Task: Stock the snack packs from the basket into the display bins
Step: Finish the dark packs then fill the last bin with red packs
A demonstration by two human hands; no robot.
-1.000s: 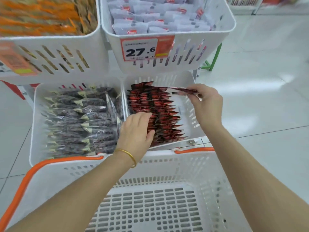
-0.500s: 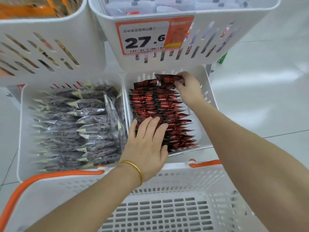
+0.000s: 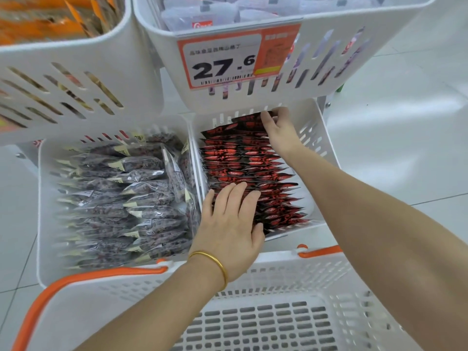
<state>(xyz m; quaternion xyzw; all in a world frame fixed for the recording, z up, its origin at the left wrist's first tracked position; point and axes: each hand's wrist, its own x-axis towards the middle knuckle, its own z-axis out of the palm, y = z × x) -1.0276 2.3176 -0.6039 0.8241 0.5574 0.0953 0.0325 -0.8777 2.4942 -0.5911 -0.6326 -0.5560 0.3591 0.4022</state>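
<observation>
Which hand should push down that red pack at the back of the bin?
Probably the right. The right hand grips the back red pack by the far wall of the bin. The left hand lies flat on the front of the row, away from it.

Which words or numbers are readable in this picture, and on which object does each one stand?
"27.6": on the price tag of the upper right bin.
Chinese line above that number: too blurred to read surely.
Small print on the tag's orange part and its barcode digits: too small.
Print on the red packs, dark packs and pale packs: blurred, unreadable.
</observation>
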